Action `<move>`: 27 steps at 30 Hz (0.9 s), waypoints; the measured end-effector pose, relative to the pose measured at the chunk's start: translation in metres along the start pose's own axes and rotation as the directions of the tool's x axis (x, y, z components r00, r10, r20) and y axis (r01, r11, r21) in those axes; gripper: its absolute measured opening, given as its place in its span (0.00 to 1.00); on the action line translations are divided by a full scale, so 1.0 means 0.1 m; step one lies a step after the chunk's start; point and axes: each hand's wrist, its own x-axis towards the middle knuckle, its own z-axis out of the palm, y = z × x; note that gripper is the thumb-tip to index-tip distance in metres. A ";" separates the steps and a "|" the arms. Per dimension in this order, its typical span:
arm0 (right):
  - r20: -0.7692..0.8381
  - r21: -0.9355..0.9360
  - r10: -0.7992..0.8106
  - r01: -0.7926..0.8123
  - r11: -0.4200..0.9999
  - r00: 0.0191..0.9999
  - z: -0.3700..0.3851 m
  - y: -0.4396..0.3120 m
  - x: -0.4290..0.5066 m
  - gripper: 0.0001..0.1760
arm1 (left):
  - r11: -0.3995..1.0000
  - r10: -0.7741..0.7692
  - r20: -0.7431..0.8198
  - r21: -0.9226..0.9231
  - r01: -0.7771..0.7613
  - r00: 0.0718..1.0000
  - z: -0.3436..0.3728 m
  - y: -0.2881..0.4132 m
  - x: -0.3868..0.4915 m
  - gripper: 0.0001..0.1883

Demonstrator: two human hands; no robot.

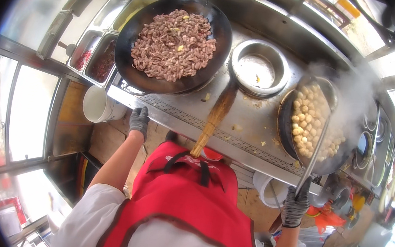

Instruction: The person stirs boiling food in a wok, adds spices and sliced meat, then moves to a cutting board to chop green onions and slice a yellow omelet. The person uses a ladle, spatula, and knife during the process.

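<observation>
My right hand [295, 205], in a dark glove, grips the handle of a long metal ladle [318, 150]. The ladle's bowl lies over the steaming wok [285, 122] at the right, among small round pale balls [304, 119]. My left hand [140, 120], gloved too, is at the front edge of the steel counter, with no tool seen in it; its fingers are partly hidden from view. Beyond it a large black wok [127, 45] holds a heap of sliced brownish meat [176, 44]. A bamboo wok brush [215, 120] leans across the counter's edge between the woks.
A round metal pot [284, 69] stands between the woks. Steel trays [90, 38] with red contents are at the left. A white bucket [97, 105] stands below the counter's left front, another [259, 183] below its right. Steam hides part of the right wok.
</observation>
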 end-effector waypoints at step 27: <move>0.487 -0.131 -0.189 0.285 0.949 0.853 2.98 -3.06 0.23 0.30 | 0.928 -0.345 0.651 0.347 0.140 0.676 -0.26 -2.40 1.62 0.17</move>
